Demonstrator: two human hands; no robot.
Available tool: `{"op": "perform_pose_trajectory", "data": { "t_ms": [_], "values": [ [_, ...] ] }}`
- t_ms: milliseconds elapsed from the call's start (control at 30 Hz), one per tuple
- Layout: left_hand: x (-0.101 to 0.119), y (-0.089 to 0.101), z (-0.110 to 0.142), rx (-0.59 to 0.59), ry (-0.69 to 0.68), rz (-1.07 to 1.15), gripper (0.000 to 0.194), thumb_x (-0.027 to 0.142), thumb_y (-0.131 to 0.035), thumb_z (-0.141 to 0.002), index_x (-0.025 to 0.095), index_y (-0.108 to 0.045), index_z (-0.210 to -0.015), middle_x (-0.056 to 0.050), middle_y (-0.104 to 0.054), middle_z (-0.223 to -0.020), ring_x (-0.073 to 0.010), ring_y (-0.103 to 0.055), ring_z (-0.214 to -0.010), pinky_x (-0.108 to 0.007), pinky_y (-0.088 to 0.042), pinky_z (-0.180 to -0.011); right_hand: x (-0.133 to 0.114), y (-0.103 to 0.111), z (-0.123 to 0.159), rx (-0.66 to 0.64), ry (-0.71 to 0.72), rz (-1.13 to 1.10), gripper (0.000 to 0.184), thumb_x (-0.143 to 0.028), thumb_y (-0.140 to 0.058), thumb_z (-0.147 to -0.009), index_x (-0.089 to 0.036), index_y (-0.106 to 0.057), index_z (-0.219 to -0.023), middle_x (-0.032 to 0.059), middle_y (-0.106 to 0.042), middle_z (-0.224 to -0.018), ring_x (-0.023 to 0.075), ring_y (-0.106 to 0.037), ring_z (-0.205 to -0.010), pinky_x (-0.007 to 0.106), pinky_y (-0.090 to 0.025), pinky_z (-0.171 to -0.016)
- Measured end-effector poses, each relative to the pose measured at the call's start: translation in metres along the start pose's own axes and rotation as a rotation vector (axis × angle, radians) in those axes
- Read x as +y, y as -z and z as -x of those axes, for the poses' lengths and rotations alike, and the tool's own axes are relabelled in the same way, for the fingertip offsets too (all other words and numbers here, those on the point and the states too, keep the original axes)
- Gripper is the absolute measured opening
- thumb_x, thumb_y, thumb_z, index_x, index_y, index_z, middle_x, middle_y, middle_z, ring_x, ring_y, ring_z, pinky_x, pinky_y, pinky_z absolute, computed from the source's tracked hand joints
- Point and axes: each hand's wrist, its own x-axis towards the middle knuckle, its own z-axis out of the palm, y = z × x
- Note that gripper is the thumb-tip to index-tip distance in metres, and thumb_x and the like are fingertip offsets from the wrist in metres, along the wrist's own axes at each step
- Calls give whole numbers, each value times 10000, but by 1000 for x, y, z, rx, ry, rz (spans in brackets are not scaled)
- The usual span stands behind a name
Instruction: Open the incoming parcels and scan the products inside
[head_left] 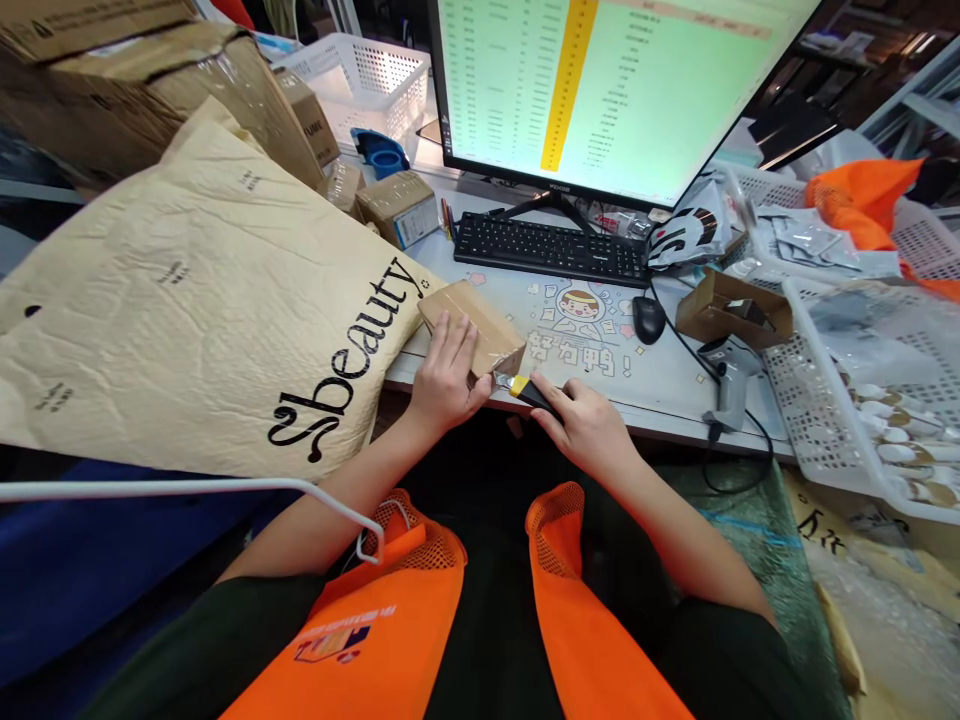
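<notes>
A small brown cardboard box (487, 318) lies at the desk's front edge, clear tape on its near end. My left hand (445, 380) grips it, fingers flat over the top and thumb at the near side. In my right hand (589, 418) is a utility knife (529, 391) with a black and yellow handle. Its blade points left and meets the near lower corner of the box; whether it has cut in I cannot tell. Left of the box, a large cream mailer bag (187, 290) printed "Sbeauty" touches or nearly touches it.
Behind the box stand a keyboard (551, 250) and a monitor (622, 90). A mouse (649, 320), an open carton (694, 308), a barcode scanner (727, 385) and a white basket (806, 400) of small items are on the right. Small boxes (397, 207) sit at the back left.
</notes>
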Motion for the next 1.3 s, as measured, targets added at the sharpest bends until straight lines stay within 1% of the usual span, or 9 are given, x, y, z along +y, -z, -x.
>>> {"op": "perform_pose_trajectory", "data": {
  "t_ms": [200,500,600,867,967,1100,1200,1233,1300],
  "values": [
    [-1,1,0,-19,-5,-9,698,467,-511,-932,106,-528,-1529,-172,-466,-1620,-372,-240,-1608,-588,-280,-1300,9,2,-4,49,38,20,555,-552,-394,-1090,-293,-575,-1547,102,-615,-959,226,-561,-774,328,-434,-713],
    [-11,-3,2,177,-230,-18,702,345,-574,-952,91,-433,-1590,-218,-488,-1590,-398,-291,-1584,-587,-371,-1255,15,3,-5,270,184,81,501,-532,-484,-1076,-255,-675,-1446,73,-566,-851,203,-465,-734,324,-363,-692],
    [-9,-1,1,173,-241,-17,723,324,-578,-949,99,-401,-1613,-220,-477,-1598,-402,-292,-1583,-582,-385,-1247,15,3,-4,277,219,68,502,-528,-484,-1079,-249,-668,-1455,64,-552,-834,198,-450,-725,326,-345,-676],
    [-8,0,2,158,-233,-10,715,322,-581,-949,104,-410,-1609,-215,-467,-1607,-404,-277,-1588,-588,-375,-1253,8,2,-11,251,175,35,519,-555,-459,-1080,-263,-670,-1454,70,-571,-846,201,-474,-730,327,-364,-691],
    [-8,0,3,156,-233,-5,682,330,-585,-955,118,-448,-1589,-202,-484,-1598,-400,-303,-1579,-590,-381,-1251,23,4,-17,239,113,36,508,-567,-488,-1064,-291,-679,-1445,76,-598,-870,202,-500,-732,324,-365,-685],
    [-15,1,1,145,-232,29,621,340,-573,-970,122,-504,-1547,-196,-512,-1577,-397,-334,-1567,-616,-384,-1245,68,6,-17,263,-133,29,523,-556,-554,-1026,-253,-693,-1428,102,-653,-940,227,-575,-779,323,-400,-688],
    [-29,8,3,101,-255,221,470,335,-465,-1025,167,-608,-1440,-154,-570,-1533,-351,-392,-1548,-618,-398,-1239,94,1,-3,305,-247,-115,557,-569,-548,-1017,-223,-684,-1433,113,-685,-998,266,-641,-887,348,-479,-764],
    [-33,10,5,124,-225,294,419,324,-419,-1047,188,-657,-1364,-134,-584,-1522,-328,-426,-1532,-606,-405,-1238,98,-3,4,316,-257,-187,565,-573,-544,-1017,-218,-679,-1435,113,-694,-1015,272,-655,-919,361,-501,-799],
    [-36,14,13,285,-83,369,382,307,-367,-1078,214,-717,-1199,-103,-557,-1551,-294,-452,-1518,-579,-395,-1249,100,-15,18,330,-279,-312,578,-583,-541,-1015,-203,-679,-1429,113,-709,-1029,279,-671,-953,388,-528,-856]
  ]
}}
